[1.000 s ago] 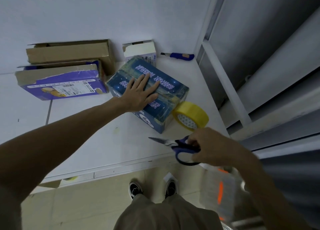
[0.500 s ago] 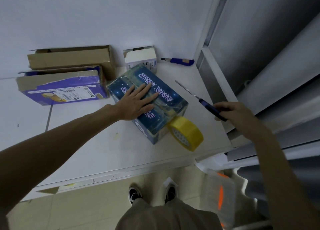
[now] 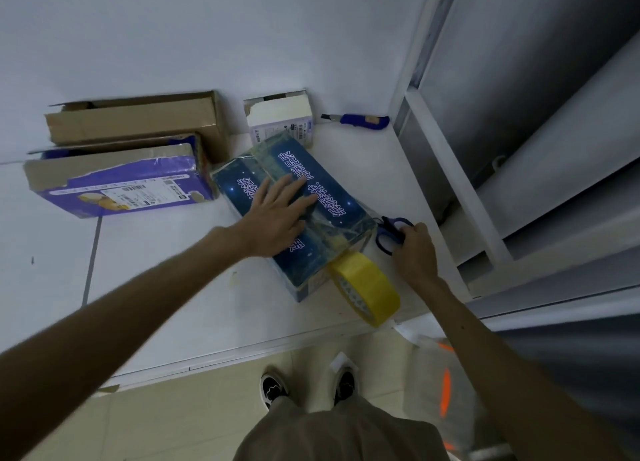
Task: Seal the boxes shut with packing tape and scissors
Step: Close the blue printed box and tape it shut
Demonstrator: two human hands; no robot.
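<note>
Place: packing room | white counter (image 3: 156, 287) | opened cartons (image 3: 138, 122) | metal shelving (image 3: 450, 183) | tiled floor (image 3: 173, 422)

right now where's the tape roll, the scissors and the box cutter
tape roll (image 3: 375, 284): head view, on its yellow outer band
scissors (image 3: 393, 233): head view, on the blue handle
box cutter (image 3: 362, 121): head view, on its blue body

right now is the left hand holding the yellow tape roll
No, the left hand lies flat, fingers spread, on top of the dark blue box, while the yellow tape roll stands at the box's near end.
</note>
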